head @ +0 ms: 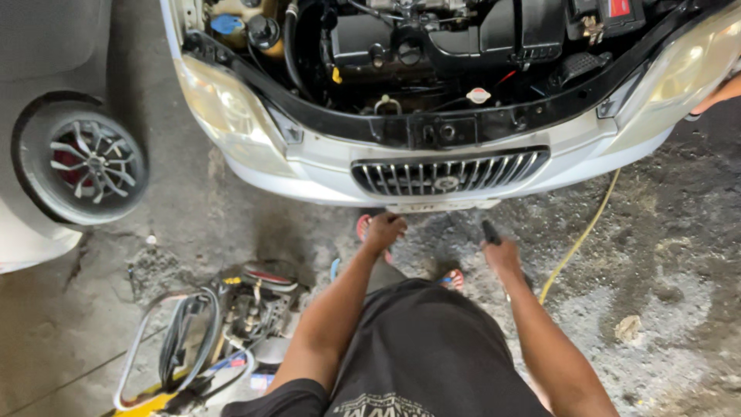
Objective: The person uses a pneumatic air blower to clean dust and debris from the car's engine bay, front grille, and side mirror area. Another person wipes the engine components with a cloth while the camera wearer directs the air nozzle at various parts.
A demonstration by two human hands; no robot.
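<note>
Two bare hands are reaching toward the front of a white car (324, 166) whose bonnet is standing open, its grille (449, 174) lying at twelve o'clock from the person. The left hand (384, 230) is curling into a loose fist just beneath the bumper's lower edge (444, 206), seemingly touching it, though whether it is gripping anything cannot be told. The right hand (500, 251), at one o'clock and a little apart from the bumper, is closing around a dark-handled tool (491, 232) pointing upward. A yellow hose (577, 241) is trailing across the concrete at two o'clock; a heap of tools and cables (224, 324) is lying at nine o'clock. Judging from this posture, steadying the bumper with the left hand while guiding the tool squarely would be serving best.
</note>
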